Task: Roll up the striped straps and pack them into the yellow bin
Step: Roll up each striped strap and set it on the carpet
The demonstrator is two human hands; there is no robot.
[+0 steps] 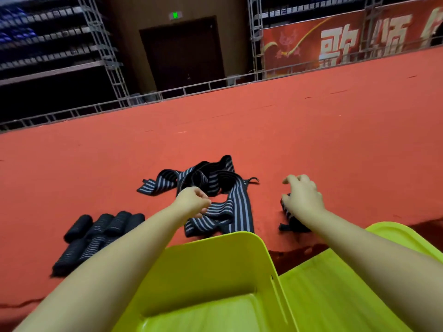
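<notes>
loose straps: the unrolled striped straps (211, 195) lie in a tangled heap on the red carpet (311, 130), just beyond the far wall of the yellow bin (215, 259). one band runs toward me along the right side of the heap, its near end almost at the bin's rim.
left hand: my left hand (193, 202) sits on the near part of that heap, fingers curled down, pinching a fold of striped strap as far as i can tell.
right hand: my right hand (303, 195) is off to the right of the heap, well apart from it, fingers loosely bent and spread over a small strap bundle (291, 221) that lies under the wrist; i cannot tell whether it actually grips it.
key relation: the heap is directly ahead of the left hand and to the left of the right hand, so the left is the nearer one; the free band's long axis runs away from me, so i judge a roll would start at the near end and travel outward.
rolled straps: a cluster of finished rolls (96, 236) lies on the carpet left of my left forearm, outside the bin.
bin: what shows of its inside holds no straps; a yellow lid (335, 283) lies to its right.
progress: i judge rolling partly done, packing not yet started.
</notes>
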